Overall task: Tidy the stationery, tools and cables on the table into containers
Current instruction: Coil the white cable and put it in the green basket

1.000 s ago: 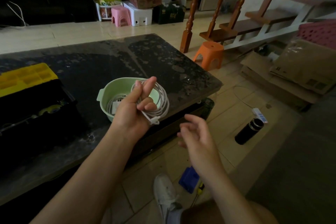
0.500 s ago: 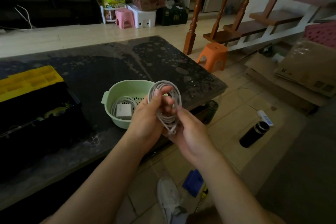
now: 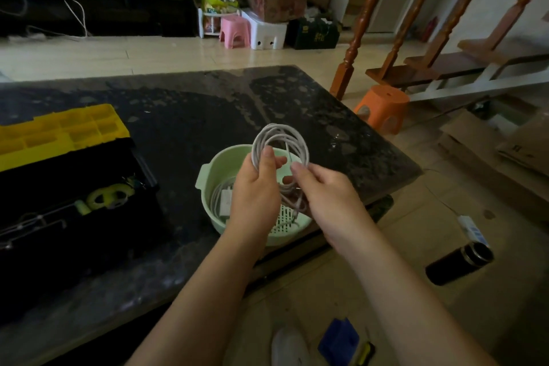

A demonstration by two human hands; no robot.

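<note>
The left hand is closed round one side of a coiled white cable, and strands on the other side are pinched by the right hand. The coil is held upright just above the green basket. A loose end appears to hang from the coil into the basket, where a white charger is already laid.

If the grip is eased before the coil is lowered, the loops could spring apart and spill over the rim. The hanging end could also be snagged in the basket's slots. The basket stands near the worktop edge and could be nudged off by a careless drop.

An open toolbox is seen to the left. Yellowish marks on a far green crate cannot be read.
</note>
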